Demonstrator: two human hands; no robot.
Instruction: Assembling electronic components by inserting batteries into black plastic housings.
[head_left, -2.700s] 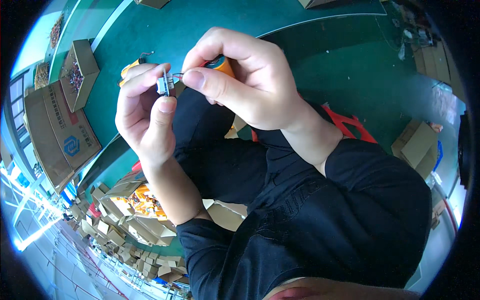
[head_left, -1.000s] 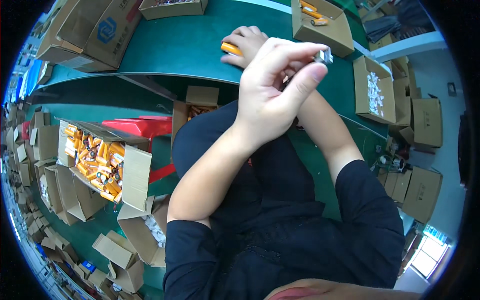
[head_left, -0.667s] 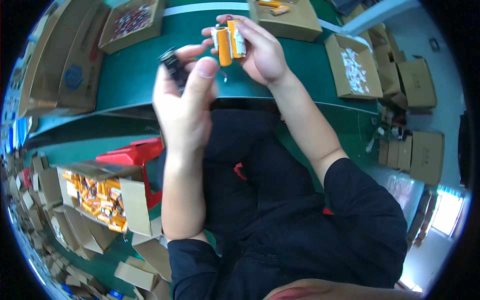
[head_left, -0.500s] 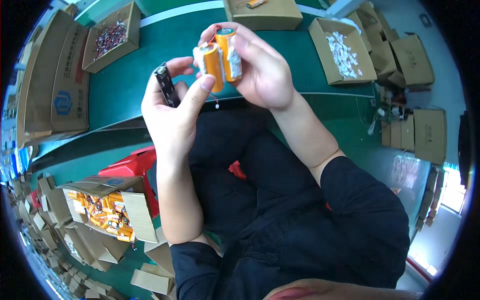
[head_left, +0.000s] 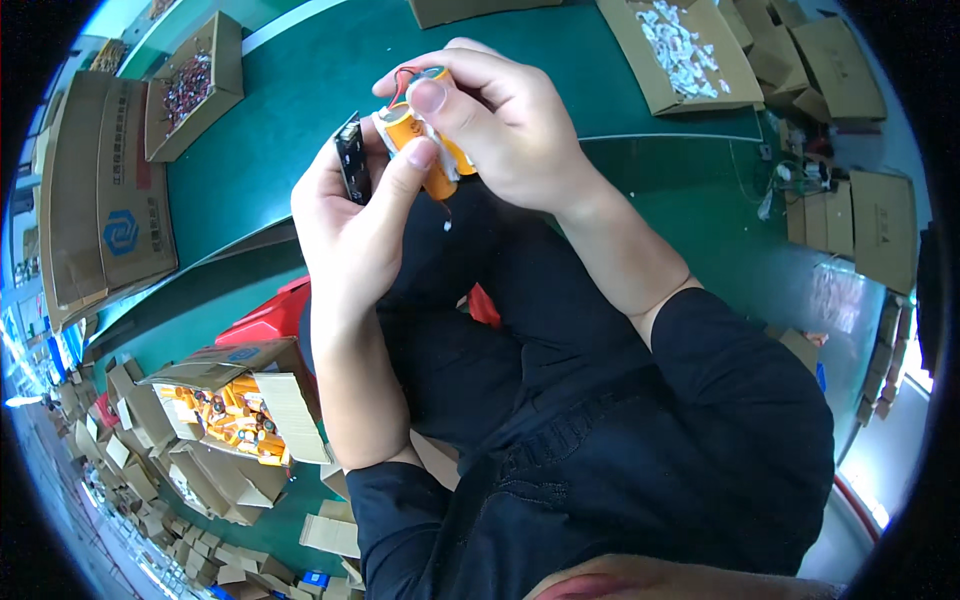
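My left hand [head_left: 350,240] pinches the front cell of an orange battery pair [head_left: 403,131] under its thumb. A narrow black circuit board [head_left: 353,165] stands upright between that hand's fingers, left of the cells. My right hand [head_left: 525,135] grips the rear cell, its thumb pressed near the top end and covering much of it. White glue-like material shows between the two cells. A red wire [head_left: 402,84] loops over their top ends, and a thin lead with a small white connector [head_left: 446,226] hangs below. The pair is tilted, tops leaning left.
On the green table [head_left: 300,100] are a box of small dark red parts [head_left: 190,95] at left and a box of white pieces [head_left: 685,50] at right. A carton of orange batteries [head_left: 235,415] sits low at left beside a red stool [head_left: 265,315]. Stacked cartons [head_left: 855,215] stand at right.
The battery pair has tipped further left, and my right thumb has moved over the rear cell's top. The circuit board stands more upright, closer to the cells. The whole view has shifted slightly.
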